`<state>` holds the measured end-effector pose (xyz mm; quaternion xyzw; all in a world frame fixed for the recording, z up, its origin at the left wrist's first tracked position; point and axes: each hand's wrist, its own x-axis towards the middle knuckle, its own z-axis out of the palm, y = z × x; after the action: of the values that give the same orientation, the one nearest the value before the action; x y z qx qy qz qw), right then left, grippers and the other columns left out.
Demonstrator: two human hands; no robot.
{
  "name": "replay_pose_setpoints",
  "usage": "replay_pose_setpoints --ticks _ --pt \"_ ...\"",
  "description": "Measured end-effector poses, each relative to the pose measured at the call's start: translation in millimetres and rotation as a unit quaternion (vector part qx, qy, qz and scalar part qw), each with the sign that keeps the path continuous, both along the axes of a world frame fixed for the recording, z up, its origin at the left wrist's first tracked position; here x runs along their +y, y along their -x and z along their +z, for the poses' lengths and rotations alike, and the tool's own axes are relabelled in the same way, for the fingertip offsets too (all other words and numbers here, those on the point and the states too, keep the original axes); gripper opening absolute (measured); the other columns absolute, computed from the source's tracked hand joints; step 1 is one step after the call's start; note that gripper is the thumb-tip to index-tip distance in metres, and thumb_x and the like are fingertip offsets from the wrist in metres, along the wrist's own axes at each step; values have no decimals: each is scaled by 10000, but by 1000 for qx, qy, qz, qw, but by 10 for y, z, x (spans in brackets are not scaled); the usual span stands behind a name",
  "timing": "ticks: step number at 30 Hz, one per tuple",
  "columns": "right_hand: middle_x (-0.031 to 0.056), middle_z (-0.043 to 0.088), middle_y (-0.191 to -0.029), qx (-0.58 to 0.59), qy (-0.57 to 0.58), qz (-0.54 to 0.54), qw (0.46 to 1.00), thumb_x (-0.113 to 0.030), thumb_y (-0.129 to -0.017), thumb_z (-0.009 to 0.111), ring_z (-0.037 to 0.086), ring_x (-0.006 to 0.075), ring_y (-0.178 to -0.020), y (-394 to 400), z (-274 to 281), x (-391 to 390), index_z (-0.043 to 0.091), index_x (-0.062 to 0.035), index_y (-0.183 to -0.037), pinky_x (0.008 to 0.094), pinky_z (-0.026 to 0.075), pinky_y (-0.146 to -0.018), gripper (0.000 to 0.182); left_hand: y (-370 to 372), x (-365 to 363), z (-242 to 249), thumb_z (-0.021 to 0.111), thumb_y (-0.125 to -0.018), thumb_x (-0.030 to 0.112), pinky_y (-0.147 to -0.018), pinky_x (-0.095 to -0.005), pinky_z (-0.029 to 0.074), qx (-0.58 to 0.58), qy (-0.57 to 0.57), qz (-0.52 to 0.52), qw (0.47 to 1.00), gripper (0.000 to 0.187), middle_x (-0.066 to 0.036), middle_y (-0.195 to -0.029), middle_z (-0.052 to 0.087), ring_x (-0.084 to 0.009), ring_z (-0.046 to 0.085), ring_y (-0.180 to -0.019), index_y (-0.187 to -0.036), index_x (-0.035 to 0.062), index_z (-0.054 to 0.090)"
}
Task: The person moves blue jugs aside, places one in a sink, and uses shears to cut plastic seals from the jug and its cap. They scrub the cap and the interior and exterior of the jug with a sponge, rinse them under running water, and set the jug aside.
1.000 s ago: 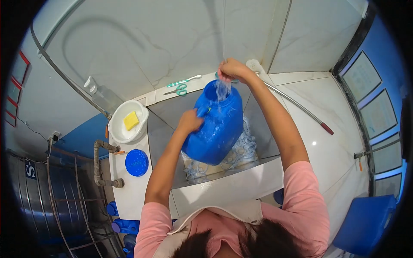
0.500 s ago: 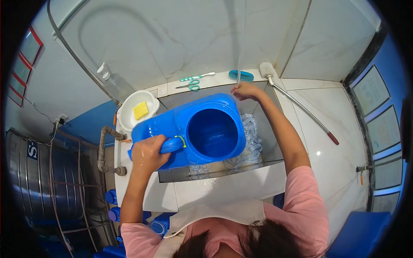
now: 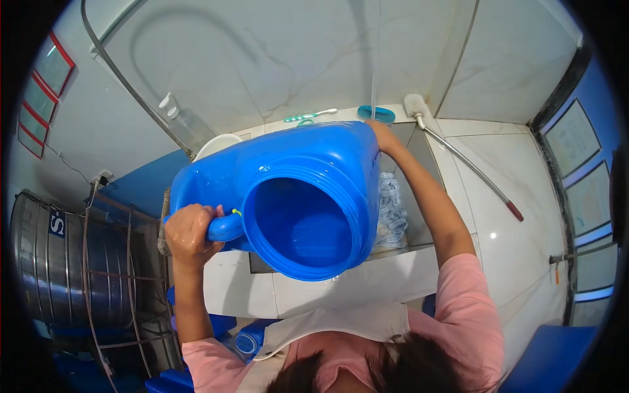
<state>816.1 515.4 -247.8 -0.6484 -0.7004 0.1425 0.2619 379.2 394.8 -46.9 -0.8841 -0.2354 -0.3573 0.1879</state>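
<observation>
The large blue plastic wide-mouthed jug (image 3: 295,196) is held tipped over the basin, apparently emptied; left hand (image 3: 190,232) is clamped on its handle, right hand (image 3: 382,134) fingers cannot be made out.

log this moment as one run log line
left hand: grips handle of blue jug | right hand: on jug's far side | jug: tilted, open mouth toward camera, above sink

the left hand (image 3: 190,232) is up at the left, fingers curled tight in a full grip, and it looks wet. its arm goes straight down to a pink sleeve. the right arm stretches far out, bent a little at the elbow. the right hand (image 3: 382,134) is mostly hidden, far away.
</observation>
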Motion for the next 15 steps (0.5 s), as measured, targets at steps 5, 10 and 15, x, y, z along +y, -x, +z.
replay_pose_setpoints --ticks 5,10,15 --pt "194 637 -787 144 91 -52 984 -324 -838 485 631 314 -692 202 384 -192 603 3 -838 396 485 -603 347 48 15 30 703 -704 62 -410 -325 367 -11 -24 17 1000 192 -75 -530 469 -223 478 -434 -658 48 517" --pt "26 532 -597 330 182 -117 919 -285 -843 502 479 114 -450 150 460 -38 581 -66 -790 254 357 -376 239 124 35 -18 697 -708 39 -407 -330 362 -28 -30 18 999 192 -79 -525 465 -224 477 -433 -649 39 514" --pt "-10 535 -551 486 288 -114 817 -202 -823 474 466 57 -393 123 558 40 542 -109 -671 173 392 -336 190 277 77 -126 681 -718 23 -416 -330 365 -59 -14 22 998 189 -96 -536 474 -235 486 -440 -645 31 507"
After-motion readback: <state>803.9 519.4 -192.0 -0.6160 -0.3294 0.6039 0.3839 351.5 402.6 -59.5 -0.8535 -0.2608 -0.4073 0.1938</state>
